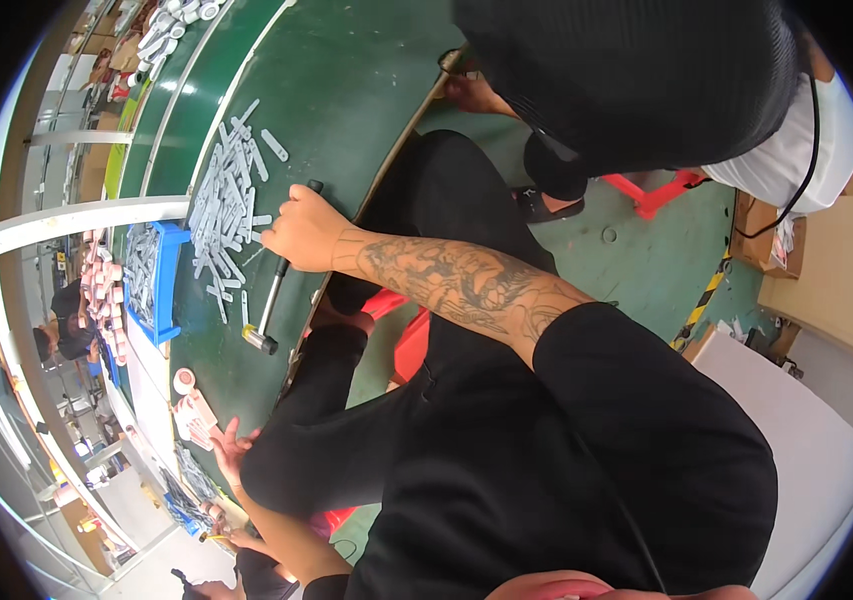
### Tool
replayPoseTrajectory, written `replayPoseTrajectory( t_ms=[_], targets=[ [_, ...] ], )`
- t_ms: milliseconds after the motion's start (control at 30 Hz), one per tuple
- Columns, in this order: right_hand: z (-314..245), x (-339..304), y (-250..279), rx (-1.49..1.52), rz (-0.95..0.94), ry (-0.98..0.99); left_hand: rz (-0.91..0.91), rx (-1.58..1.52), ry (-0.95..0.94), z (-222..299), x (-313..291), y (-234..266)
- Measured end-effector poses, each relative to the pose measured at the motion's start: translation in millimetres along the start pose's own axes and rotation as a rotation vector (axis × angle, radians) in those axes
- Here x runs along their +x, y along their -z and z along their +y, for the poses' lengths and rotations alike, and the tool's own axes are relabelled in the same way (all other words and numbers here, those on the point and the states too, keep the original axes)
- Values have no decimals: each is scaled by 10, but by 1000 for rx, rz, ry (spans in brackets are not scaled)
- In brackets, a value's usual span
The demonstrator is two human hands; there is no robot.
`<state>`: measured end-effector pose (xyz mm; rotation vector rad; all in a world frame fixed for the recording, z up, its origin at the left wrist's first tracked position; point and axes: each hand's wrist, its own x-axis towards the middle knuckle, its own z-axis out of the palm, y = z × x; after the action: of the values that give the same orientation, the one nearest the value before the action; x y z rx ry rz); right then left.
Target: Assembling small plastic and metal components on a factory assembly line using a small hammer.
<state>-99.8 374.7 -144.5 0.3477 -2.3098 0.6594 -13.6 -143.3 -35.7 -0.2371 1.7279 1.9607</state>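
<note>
My right hand (308,230), at the end of a tattooed forearm, is closed round the black grip of a hammer (271,290). The hammer lies low over the green tabletop (346,110), its yellow-and-black head toward me. Close to my knuckles spreads a loose pile of flat grey strips (229,195). Nearer the lower left, my left hand (233,452) has its fingers apart at the table's edge, beside several pale pink pieces (196,412). Whether its fingertips touch them I cannot tell. A blue bin (167,285) filled with grey strips stands left of the pile.
A white frame post (76,222) crosses beside the bin. Pink parts (101,285) and white round parts (171,30) lie beyond. A co-worker in a black cap (636,80) sits close at upper right. Red stools (411,345) stand below the table, near my legs.
</note>
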Motion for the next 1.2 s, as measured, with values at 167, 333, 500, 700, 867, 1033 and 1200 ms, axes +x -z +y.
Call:
replayPoseTrajectory(
  t_ms=[167, 333, 500, 700, 867, 1033, 1200],
  targets=[
    [-122, -230, 8, 57, 6, -122, 86, 23, 23, 27, -45, -106],
    [-105, -224, 22, 83, -53, -86, 109, 54, 8, 41, -160, -105],
    [-120, -188, 76, 98, -122, -92, 63, 48, -16, -3, -263, -12],
    [-67, -145, 88, 108, -116, -85, 112, 77, -8, 85, -206, -110],
    [-53, -113, 104, 62, -104, -66, 166, 61, -52, 100, -189, -288],
    [-110, -207, 69, 133, -52, -71, 165, 162, -54, 71, -135, -189],
    [-143, -269, 135, 172, -139, -124, 92, 302, -53, 78, -102, -251]
  ],
)
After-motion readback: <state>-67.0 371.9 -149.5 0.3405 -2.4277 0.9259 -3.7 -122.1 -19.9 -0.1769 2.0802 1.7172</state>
